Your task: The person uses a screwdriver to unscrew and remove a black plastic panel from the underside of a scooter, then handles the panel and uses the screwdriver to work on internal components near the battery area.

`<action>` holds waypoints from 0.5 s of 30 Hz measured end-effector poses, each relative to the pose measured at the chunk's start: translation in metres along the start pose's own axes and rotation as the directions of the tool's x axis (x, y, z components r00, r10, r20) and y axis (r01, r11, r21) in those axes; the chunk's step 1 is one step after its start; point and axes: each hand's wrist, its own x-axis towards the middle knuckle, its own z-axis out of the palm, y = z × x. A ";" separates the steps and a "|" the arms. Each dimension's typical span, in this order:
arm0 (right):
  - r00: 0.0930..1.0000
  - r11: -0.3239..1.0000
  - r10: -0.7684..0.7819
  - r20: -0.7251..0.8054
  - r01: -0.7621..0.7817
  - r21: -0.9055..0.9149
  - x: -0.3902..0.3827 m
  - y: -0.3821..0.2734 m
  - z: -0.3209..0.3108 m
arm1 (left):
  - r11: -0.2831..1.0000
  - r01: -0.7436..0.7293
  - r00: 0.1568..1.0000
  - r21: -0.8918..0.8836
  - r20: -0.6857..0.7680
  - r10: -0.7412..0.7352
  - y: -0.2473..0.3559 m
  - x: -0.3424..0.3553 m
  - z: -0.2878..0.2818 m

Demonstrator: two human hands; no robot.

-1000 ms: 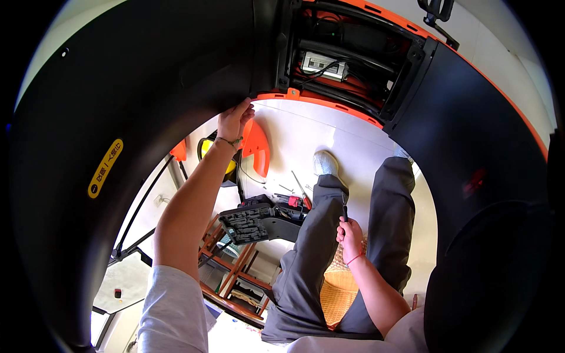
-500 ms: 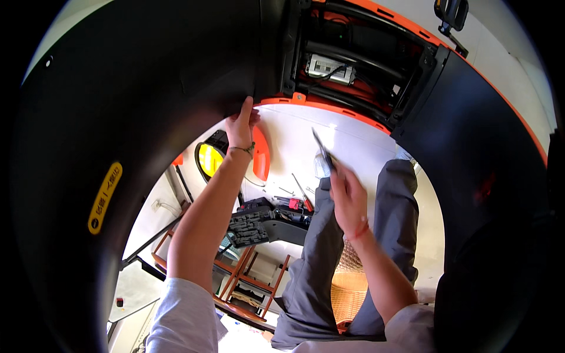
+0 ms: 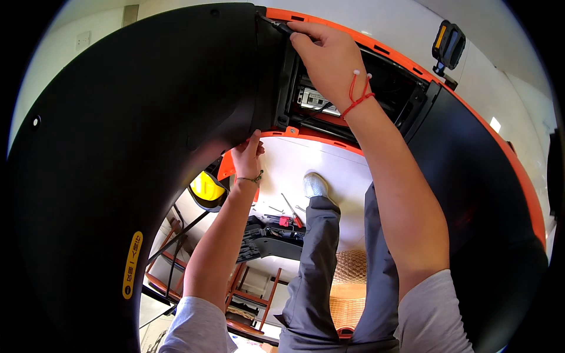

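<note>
A large curved black plastic panel covers the left side of an orange-edged body. My left hand is closed at the panel's lower edge, thumb up against it and fingers curled. My right hand is shut on a slim black-handled tool with a thin metal tip; its exact kind I cannot make out. That tip meets the seam at the panel's upper corner. Beside the seam lies an open bay with a silver box and black cables, partly behind my right hand and forearm.
A pedal sticks out at the upper right. Another black panel curves down the right side. Below are a red-handled screwdriver, small loose parts, a black toolbox tray, a yellow-and-black object, wooden furniture and a wicker stool.
My right hand has risen from above my legs to the panel's upper corner, carrying the tool to the seam. My left hand stays at the lower edge. The view has shifted.
</note>
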 end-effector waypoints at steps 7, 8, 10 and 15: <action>0.984 0.917 -0.066 0.165 0.125 -0.378 0.014 -0.032 -0.014 | 0.992 0.014 0.996 -0.129 -0.089 -0.025 0.001 0.000 0.013; 0.979 0.903 -0.026 0.203 0.110 -0.415 0.018 -0.039 -0.015 | 0.993 0.008 0.996 -0.118 -0.086 -0.018 -0.001 0.002 0.010; 0.966 0.879 0.018 0.259 0.108 -0.464 0.023 -0.047 -0.015 | 0.995 -0.006 0.997 -0.095 -0.078 -0.002 -0.005 0.005 0.005; 0.962 0.919 0.053 0.268 0.058 -0.390 0.022 -0.043 -0.017 | 0.996 -0.048 0.983 -0.078 -0.180 0.033 -0.012 0.002 0.023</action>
